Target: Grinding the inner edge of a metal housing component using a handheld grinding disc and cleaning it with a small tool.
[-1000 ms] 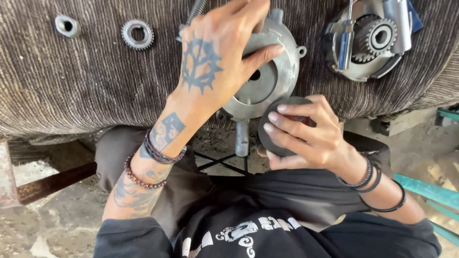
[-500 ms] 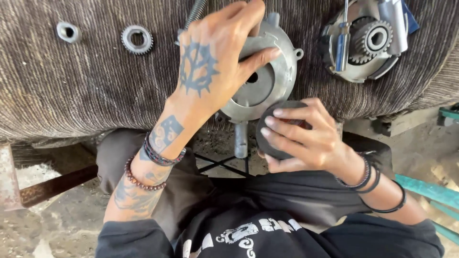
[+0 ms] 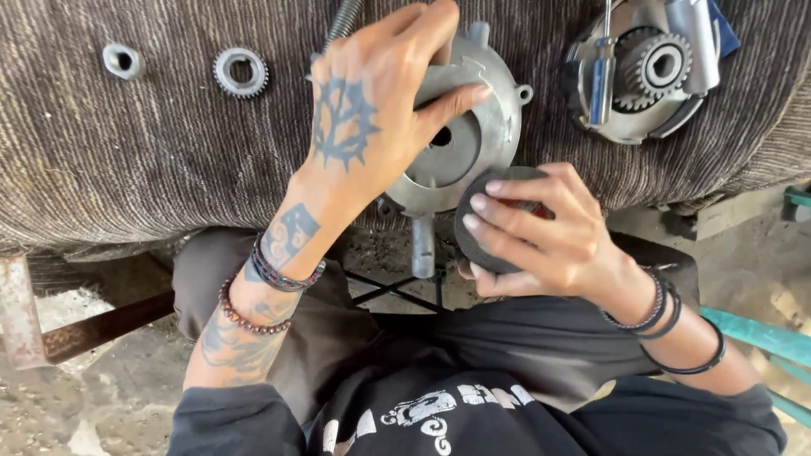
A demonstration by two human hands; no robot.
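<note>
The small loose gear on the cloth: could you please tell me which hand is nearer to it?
Left. The left hand lies just beside the gear; the right hand is farther off, lower.

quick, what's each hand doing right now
Left hand: closed on the grey metal housing, thumb at its centre hole.
Right hand: closed on a dark round disc.
</note>
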